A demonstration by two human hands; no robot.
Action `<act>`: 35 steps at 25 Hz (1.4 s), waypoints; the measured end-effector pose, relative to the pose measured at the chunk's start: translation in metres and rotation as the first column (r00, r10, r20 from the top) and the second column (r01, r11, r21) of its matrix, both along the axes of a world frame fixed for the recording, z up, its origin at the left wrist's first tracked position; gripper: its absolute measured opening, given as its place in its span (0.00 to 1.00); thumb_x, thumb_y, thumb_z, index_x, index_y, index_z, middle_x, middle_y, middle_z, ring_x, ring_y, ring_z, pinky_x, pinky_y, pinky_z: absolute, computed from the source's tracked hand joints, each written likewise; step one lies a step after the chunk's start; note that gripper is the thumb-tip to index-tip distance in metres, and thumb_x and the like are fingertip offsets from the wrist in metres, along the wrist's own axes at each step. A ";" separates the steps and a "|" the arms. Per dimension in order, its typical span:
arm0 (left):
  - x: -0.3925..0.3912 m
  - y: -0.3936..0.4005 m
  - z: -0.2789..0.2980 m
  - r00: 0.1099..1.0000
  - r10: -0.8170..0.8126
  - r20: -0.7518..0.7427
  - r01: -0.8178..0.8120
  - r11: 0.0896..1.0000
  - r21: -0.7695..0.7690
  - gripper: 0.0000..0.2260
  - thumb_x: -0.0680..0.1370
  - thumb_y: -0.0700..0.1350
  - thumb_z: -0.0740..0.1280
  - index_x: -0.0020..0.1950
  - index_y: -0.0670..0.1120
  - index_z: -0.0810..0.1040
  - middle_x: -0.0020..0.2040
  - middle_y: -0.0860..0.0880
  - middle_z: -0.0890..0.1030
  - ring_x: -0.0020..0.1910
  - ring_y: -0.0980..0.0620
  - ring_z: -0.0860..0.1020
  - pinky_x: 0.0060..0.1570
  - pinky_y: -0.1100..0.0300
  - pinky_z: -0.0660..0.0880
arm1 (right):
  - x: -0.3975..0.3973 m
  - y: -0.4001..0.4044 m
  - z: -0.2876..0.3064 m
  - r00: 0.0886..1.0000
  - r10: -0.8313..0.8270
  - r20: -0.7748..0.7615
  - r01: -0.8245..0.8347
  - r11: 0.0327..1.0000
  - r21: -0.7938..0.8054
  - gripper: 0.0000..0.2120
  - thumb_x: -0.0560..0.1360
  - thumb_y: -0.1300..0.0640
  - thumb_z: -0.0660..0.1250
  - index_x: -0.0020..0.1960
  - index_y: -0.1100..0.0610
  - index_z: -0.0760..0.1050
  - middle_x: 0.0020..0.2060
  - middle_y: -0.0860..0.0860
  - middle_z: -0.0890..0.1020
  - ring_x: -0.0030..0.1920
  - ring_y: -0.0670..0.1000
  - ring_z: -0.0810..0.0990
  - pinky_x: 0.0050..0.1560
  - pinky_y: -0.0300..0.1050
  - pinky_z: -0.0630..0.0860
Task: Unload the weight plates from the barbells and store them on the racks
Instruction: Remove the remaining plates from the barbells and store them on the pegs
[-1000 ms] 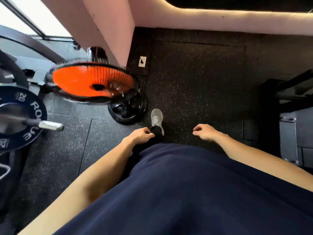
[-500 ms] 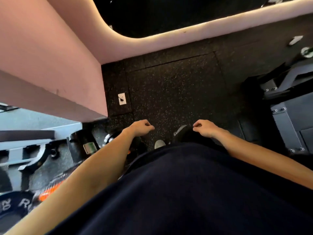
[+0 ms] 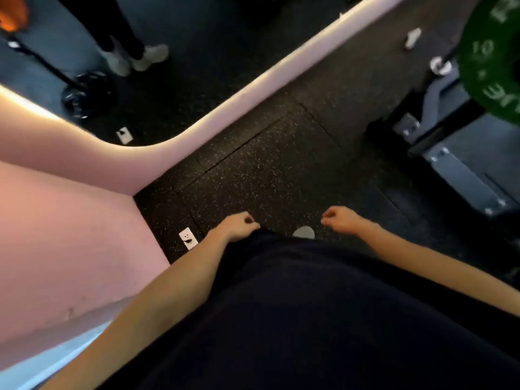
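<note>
Green weight plate (image 3: 491,56) sits well apart from both hands; left grip (image 3: 237,227), right grip (image 3: 339,220) loosely curled, empty.

Black speckled rubber floor (image 3: 270,164) under & ahead of hands. Pink wall (image 3: 70,243) left of left hand, w/ mirror (image 3: 174,80) above, lit glowing edge strip (image 3: 253,88). White floor outlet (image 3: 188,238) just left of hand.

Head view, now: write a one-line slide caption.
Both hands, left and right, hang loosely curled and empty above speckled floor; green plate upper right.
</note>
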State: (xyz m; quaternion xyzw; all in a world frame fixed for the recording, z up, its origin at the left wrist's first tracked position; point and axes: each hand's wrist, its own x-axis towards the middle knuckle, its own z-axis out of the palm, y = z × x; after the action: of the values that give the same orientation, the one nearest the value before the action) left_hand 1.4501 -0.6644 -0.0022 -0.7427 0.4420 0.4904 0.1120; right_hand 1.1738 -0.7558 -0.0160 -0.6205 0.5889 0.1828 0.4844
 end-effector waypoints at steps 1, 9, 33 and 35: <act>-0.003 -0.016 0.003 0.998 -0.059 -0.007 0.059 0.998 0.011 0.18 0.76 0.59 0.64 0.62 0.52 0.76 0.63 0.48 0.77 0.60 0.48 0.75 0.57 0.57 0.69 | -0.001 -0.003 0.003 0.999 -0.050 0.002 0.050 0.999 0.015 0.15 0.78 0.53 0.66 0.62 0.57 0.76 0.60 0.55 0.79 0.57 0.54 0.78 0.57 0.46 0.74; -0.029 -0.138 0.009 0.805 -0.591 -0.056 0.593 0.805 0.024 0.18 0.77 0.56 0.64 0.64 0.49 0.76 0.62 0.47 0.78 0.61 0.48 0.75 0.57 0.59 0.69 | -0.011 0.016 0.006 0.860 -0.510 -0.025 0.510 0.858 0.062 0.16 0.78 0.52 0.65 0.63 0.57 0.75 0.62 0.55 0.78 0.61 0.54 0.77 0.58 0.46 0.72; -0.255 -0.421 0.306 0.617 -0.775 -0.135 0.325 0.408 -0.853 0.20 0.72 0.60 0.69 0.62 0.57 0.74 0.54 0.52 0.79 0.51 0.52 0.79 0.54 0.53 0.76 | -0.177 -0.139 0.288 0.433 -0.762 0.481 0.819 0.111 -0.562 0.21 0.77 0.51 0.67 0.68 0.54 0.70 0.59 0.53 0.77 0.50 0.52 0.78 0.50 0.45 0.73; -0.265 -0.433 0.346 0.599 -0.787 -0.148 0.260 0.366 -0.893 0.21 0.70 0.64 0.69 0.61 0.58 0.73 0.54 0.51 0.79 0.51 0.51 0.79 0.56 0.49 0.76 | -0.189 -0.149 0.329 0.439 -0.731 0.523 0.805 0.062 -0.589 0.21 0.77 0.52 0.67 0.68 0.54 0.69 0.57 0.52 0.75 0.48 0.52 0.78 0.46 0.44 0.73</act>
State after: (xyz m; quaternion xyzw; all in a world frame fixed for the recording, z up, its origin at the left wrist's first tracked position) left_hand 1.1846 -1.0972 0.3437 -0.3308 0.8465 0.3600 -0.2107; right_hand 0.9847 -0.9051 0.3130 -0.3598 0.8150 -0.4062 0.2035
